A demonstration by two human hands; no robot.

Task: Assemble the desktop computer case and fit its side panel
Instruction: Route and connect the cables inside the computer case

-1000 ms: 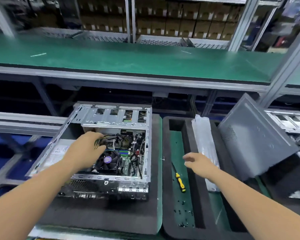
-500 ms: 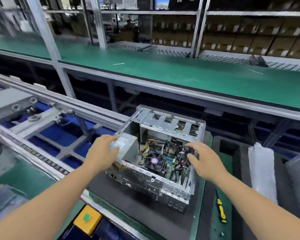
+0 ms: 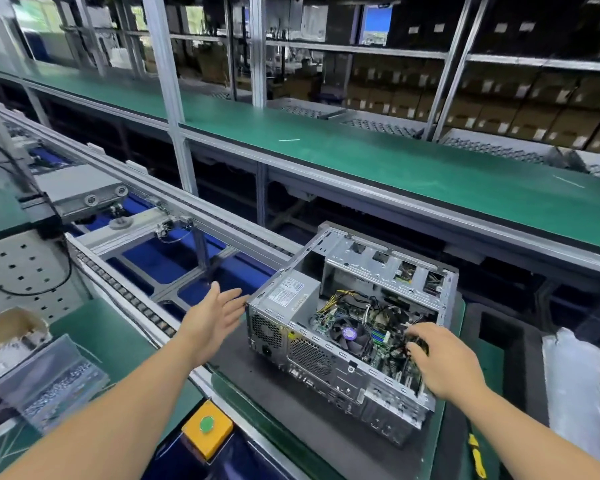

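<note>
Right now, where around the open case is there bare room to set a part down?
Bare patches: the black foam mat before the computer case, between it and the yellow button box, and the upper green shelf. Crowded: inside the case, where the right hand reaches among cables. The left hand hovers open beside it.

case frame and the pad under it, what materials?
Case frame: looks like bare sheet steel, dull silver, judging by stamped vents, punched slots and folded edges. Pad: probably dark foam, matte black and thick-edged; rubber is possible.
</note>
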